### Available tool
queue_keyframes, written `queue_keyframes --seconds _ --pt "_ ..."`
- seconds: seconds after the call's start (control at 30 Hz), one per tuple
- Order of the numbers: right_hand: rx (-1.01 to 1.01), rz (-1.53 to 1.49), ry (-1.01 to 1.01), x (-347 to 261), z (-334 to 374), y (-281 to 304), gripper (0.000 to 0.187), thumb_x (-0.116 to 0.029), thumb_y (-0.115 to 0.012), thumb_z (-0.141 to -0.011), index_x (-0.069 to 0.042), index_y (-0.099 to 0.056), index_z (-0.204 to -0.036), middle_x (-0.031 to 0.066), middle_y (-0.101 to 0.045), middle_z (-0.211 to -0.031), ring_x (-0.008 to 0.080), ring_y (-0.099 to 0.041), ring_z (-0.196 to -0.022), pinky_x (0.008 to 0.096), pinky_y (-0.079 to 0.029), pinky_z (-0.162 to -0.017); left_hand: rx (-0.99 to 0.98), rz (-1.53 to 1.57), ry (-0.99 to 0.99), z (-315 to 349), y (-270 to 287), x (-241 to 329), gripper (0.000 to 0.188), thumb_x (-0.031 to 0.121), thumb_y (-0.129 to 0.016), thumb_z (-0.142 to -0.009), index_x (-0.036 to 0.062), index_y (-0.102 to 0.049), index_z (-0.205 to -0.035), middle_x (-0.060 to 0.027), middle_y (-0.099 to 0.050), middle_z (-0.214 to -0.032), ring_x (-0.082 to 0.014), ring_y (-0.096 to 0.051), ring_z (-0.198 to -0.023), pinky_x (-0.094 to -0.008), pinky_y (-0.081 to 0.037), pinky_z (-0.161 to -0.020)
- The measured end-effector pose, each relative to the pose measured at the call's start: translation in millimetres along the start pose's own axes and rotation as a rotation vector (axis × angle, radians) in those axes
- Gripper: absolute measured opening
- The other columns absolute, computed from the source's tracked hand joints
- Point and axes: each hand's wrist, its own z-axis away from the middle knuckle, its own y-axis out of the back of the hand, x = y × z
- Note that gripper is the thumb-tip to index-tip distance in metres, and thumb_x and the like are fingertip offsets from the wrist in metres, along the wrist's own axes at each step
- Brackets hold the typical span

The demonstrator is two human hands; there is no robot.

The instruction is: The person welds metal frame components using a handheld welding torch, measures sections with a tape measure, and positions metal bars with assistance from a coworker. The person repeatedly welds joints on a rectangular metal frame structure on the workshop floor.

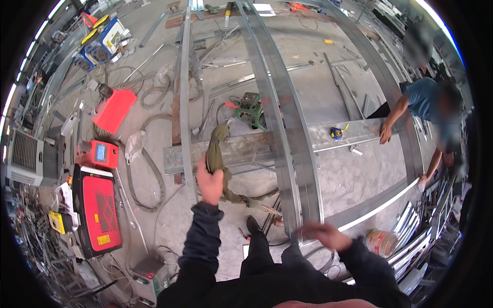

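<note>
My left hand [209, 184] is raised in front of me, thumb spread away from the fingers. Just behind it, an olive-green cloth wrap [217, 152] lies over a wide metal beam [246, 146]; I cannot tell whether the hand touches it. From the cloth's lower end a dark cable runs right. Low on the right, my right hand [328, 236] is smeared by motion. It is beside the near end of two long metal profiles [280, 102] that run away from me, and its fingers cannot be made out clearly.
A co-worker [429, 102] at the right has hands on the metal frame [411, 149]. A tape measure [336, 133] lies on the crossbeam. At left stand a red machine [100, 213] and a red sheet [115, 110]. Cables [154, 200] loop over the floor; a tub [381, 242] is near right.
</note>
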Motion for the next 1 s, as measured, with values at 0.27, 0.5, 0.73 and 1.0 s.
queue_keyframes --seconds 0.27,0.5,0.73,1.0 --pt "-0.295 -0.961 0.059 1.5 -386.0 3.2 0.068 -0.060 -0.064 -0.100 -0.006 -0.056 -0.141 0.0181 -0.066 -0.129 0.0291 -0.064 -0.118 0.0473 -0.050 -0.107 -0.056 -0.009 -0.050 137.0 2.4 83.0 0.066 -0.008 -0.060 -0.080 -0.0054 -0.049 -0.146 -0.0134 -0.059 -0.129 -0.0217 -0.062 -0.114 -0.0358 -0.050 -0.102" --pt "0.058 -0.877 0.048 -14.8 -331.4 -52.0 0.020 -0.024 -0.075 -0.095 -0.008 -0.066 -0.099 0.0079 -0.069 -0.088 0.0216 -0.067 -0.075 0.0378 -0.059 -0.067 -0.073 0.094 0.419 288.2 27.2 78.8 0.094 -0.008 -0.068 -0.081 0.0026 -0.021 -0.161 -0.0113 -0.055 -0.124 -0.0215 -0.059 -0.111 -0.0356 -0.051 -0.098" --pt "-0.452 -0.839 0.302 -28.1 -124.9 -107.6 0.067 -0.036 -0.066 -0.104 -0.017 -0.034 -0.159 0.0116 -0.059 -0.136 0.0275 -0.067 -0.114 0.0518 -0.062 -0.094 -0.512 0.030 0.788 436.0 57.6 78.5 0.041 0.001 -0.079 -0.083 0.0037 -0.069 -0.123 -0.0033 -0.071 -0.099 -0.0165 -0.068 -0.095 -0.0338 -0.054 -0.088" --pt "-0.280 -0.695 0.363 -37.8 61.0 -15.0 0.066 -0.065 -0.040 -0.109 -0.001 -0.058 -0.112 0.0130 -0.069 -0.091 0.0215 -0.067 -0.062 0.0406 -0.060 -0.058 -0.827 -0.309 0.419 501.9 -17.2 61.4 0.034 0.002 -0.077 -0.081 0.0044 -0.071 -0.114 -0.0169 -0.069 -0.113 -0.0377 -0.065 -0.111 -0.0443 -0.052 -0.096"
